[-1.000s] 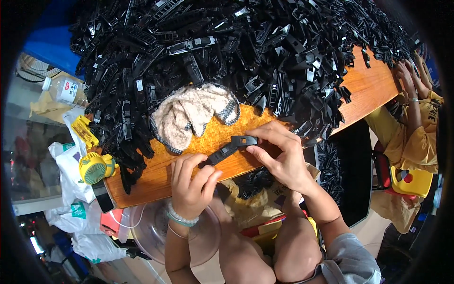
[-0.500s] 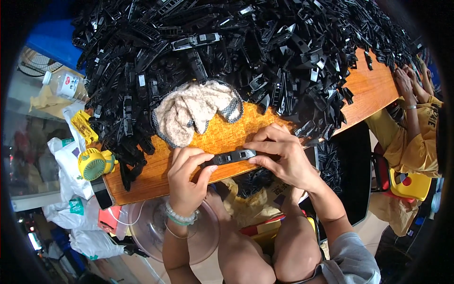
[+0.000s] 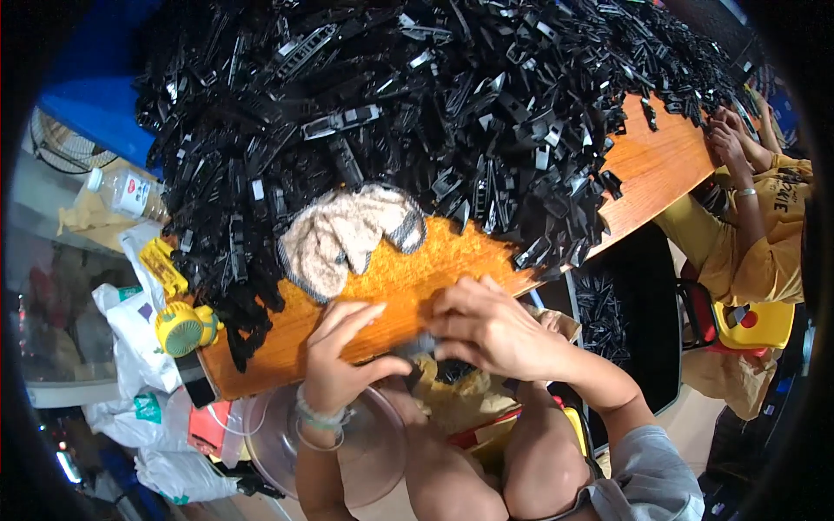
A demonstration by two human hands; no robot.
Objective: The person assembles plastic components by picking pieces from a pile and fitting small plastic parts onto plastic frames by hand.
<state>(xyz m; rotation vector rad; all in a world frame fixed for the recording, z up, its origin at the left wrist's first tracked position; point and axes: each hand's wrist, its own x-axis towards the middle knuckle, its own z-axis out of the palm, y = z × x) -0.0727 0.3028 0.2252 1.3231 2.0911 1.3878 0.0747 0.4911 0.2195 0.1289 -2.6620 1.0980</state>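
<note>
My left hand, with a beaded bracelet at the wrist, is over the table's near edge. Its thumb and fingers are spread apart and hold nothing. To its right is my right hand, blurred by motion, its fingers bent around a small black plastic part. That part is smeared and mostly hidden by the fingers, above the gap between the table edge and my legs. Beyond both hands a crumpled beige cloth with a dark checked border lies on the table, against a large heap of black plastic parts.
The wooden table slants up to the right, where a co-worker's hands rest near the heap. A yellow-green fan, white bags and a bottle stand at left. Below is a clear plastic basin.
The left hand has let go of the black plastic part and opened. My right hand has drawn it down and left, off the tabletop toward me. The view has shifted slightly.
</note>
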